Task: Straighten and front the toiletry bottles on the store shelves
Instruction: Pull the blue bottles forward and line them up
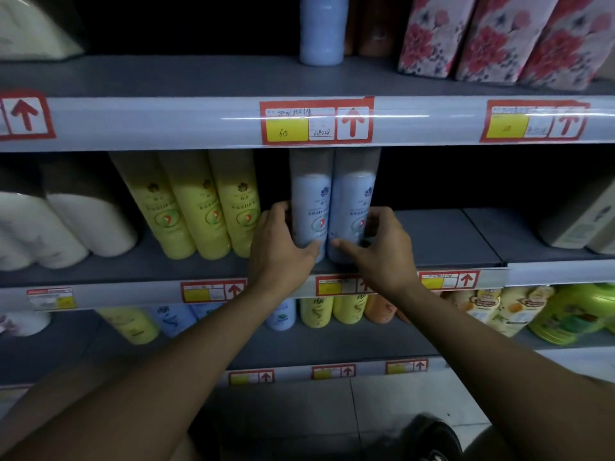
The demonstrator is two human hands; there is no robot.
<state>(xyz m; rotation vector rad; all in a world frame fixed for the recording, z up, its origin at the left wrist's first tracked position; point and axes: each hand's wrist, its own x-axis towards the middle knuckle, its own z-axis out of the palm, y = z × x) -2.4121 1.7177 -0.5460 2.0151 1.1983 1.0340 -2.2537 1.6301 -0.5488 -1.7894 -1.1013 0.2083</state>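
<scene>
Gripping two pale blue bottles at once, that's you in the middle of the frame. Your left hand (283, 242) wraps the left blue bottle (311, 207), fingers curled round its left side and thumb across the front low down. Your right hand (382, 247) does the same on the right blue bottle (354, 207), fingers curled on its right side, thumb pointing left across its base. Both bottles stand upright, touching each other, labels facing out, right at the front of the middle shelf (446, 237).

Just left of them sit three yellow bottles (199, 207), which look tilted in this wide-angle view. Further left are white paper rolls (66, 227). At the far right edge of that shelf there's a pale box (579, 224).

Up top centre, another blue bottle (322, 28) stands on the upper shelf with floral packs (499, 38) to its right. A red and yellow price tag (316, 123) sits on the shelf edge right above your hands. Lower shelf has small yellow bottles (332, 309) and a green jug (575, 314) at lower right.
</scene>
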